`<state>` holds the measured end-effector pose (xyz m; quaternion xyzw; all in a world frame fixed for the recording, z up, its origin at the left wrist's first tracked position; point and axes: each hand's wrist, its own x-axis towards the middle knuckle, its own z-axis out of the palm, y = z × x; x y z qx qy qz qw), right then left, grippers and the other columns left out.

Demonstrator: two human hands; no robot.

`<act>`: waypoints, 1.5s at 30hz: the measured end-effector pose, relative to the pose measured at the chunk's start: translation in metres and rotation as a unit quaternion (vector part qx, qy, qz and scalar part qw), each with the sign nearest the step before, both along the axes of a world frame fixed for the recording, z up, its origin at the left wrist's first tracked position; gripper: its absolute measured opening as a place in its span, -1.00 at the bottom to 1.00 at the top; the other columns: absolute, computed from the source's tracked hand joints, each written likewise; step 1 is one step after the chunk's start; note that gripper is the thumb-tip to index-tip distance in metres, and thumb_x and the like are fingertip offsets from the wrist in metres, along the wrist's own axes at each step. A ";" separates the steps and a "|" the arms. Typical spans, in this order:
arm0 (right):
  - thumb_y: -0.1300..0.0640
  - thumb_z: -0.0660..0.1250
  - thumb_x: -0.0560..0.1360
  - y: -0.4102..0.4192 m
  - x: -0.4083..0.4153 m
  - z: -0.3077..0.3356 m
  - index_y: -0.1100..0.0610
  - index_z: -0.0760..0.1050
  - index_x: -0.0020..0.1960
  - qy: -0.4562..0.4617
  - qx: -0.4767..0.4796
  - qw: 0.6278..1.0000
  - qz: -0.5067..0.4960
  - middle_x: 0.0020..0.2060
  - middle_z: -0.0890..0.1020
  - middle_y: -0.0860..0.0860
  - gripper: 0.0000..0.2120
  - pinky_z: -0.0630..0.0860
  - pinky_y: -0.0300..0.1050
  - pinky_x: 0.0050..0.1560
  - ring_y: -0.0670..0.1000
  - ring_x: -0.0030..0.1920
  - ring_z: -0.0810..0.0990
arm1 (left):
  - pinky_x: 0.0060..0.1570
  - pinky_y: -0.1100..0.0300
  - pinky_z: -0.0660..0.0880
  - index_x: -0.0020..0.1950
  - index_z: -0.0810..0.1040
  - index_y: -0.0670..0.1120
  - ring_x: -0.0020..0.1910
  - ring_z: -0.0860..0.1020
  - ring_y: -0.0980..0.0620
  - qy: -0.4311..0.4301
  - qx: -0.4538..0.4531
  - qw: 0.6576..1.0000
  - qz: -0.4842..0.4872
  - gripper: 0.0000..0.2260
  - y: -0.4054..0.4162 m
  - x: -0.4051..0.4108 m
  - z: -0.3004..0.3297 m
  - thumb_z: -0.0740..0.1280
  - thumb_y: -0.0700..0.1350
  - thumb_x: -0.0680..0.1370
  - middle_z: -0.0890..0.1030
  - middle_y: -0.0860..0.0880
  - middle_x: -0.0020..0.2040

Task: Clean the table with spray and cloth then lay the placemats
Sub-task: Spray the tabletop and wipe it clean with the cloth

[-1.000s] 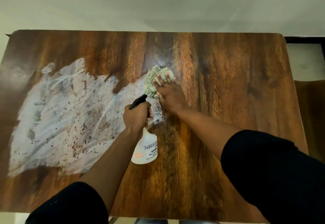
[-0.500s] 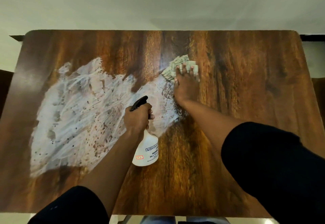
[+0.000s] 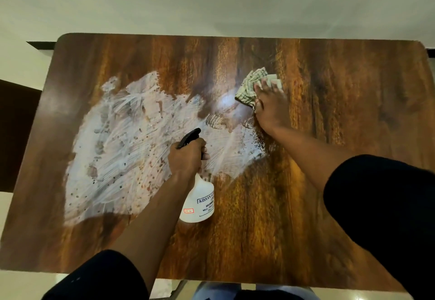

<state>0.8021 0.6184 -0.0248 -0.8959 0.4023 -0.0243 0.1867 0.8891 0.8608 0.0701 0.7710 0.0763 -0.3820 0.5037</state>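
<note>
A dark wooden table (image 3: 341, 87) fills the view. A wide white smear with brown specks (image 3: 131, 149) covers its left and middle part. My left hand (image 3: 187, 156) grips the neck of a white spray bottle (image 3: 199, 202) with a black trigger head, held over the middle of the table, nozzle pointing far left. My right hand (image 3: 270, 105) presses flat on a crumpled green-and-white cloth (image 3: 250, 85) at the smear's far right edge. No placemats are in view.
A pale wall lies beyond the table's far edge. A dark piece of furniture (image 3: 16, 135) stands off the left side. The right half of the table (image 3: 353, 123) shows bare wood grain.
My right hand has slid the cloth to the right and farther from me, along the smear's far edge. The left hand keeps the bottle in about the same place.
</note>
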 end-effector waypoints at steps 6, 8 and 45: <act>0.22 0.19 0.66 0.082 0.048 0.007 -0.06 0.19 0.63 -0.018 0.017 0.997 -0.078 0.64 0.14 0.00 -0.43 -0.02 0.23 0.64 0.19 0.65 0.01 | -0.41 0.13 0.40 -0.12 0.60 0.22 -0.34 0.61 -0.03 0.006 0.001 1.000 0.013 -0.70 0.016 0.007 -0.002 0.41 -0.21 0.62 0.63 -0.06 -0.29; 0.19 0.13 0.69 0.114 0.051 0.004 -0.05 0.21 0.62 -0.034 0.028 0.999 0.031 0.64 0.15 0.01 -0.48 -0.02 0.22 0.64 0.18 0.65 0.02 | -0.41 0.11 0.39 -0.11 0.62 0.19 -0.35 0.60 -0.01 0.013 0.001 1.000 0.013 -0.72 0.020 0.009 -0.002 0.41 -0.21 0.62 0.63 -0.08 -0.29; 0.02 0.19 0.69 0.152 -0.063 0.011 -0.13 0.12 0.63 0.047 0.037 0.996 -0.061 0.64 0.08 -0.07 -0.45 0.03 0.22 0.62 0.11 0.65 0.01 | -0.35 0.10 0.38 -0.45 0.67 0.22 -0.28 0.53 -0.11 0.031 0.042 0.998 -0.047 -0.57 0.077 -0.047 -0.005 0.40 -0.16 0.57 0.64 -0.05 -0.39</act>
